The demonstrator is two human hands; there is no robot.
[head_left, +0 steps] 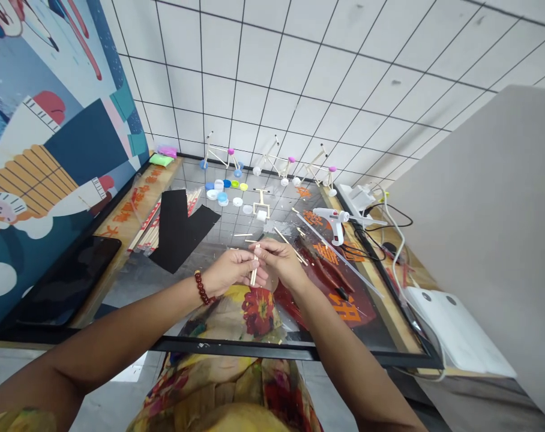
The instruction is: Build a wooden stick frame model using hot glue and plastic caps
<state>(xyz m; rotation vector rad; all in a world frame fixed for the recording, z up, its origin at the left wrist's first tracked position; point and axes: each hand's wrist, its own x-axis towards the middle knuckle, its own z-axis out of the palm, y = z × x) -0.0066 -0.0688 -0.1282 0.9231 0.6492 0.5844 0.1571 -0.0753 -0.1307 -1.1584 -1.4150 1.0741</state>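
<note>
Short pale wooden sticks (pixel 253 277) stand side by side between my two hands, above the glass tabletop. My left hand (pixel 231 268) pinches them from the left, and a beaded bracelet (pixel 202 288) circles that wrist. On the right, my right hand (pixel 276 259) grips their upper end between thumb and fingers. Just beyond the hands lie loose sticks (pixel 243 234) and a small stick frame (pixel 261 204) with a white piece at its near end. Longer sticks (pixel 290 246) rest beside my right hand.
Several small stick bicycles (pixel 218 153) stand along the back wall, with coloured bottle caps (pixel 222 197) before them. Black sheets (pixel 176 231) partly cover chopsticks (pixel 146 231). At right are a white glue gun (pixel 334 223), pliers (pixel 329 270), cables and a power strip (pixel 356 201). A phone-like black slab (pixel 69 279) lies left.
</note>
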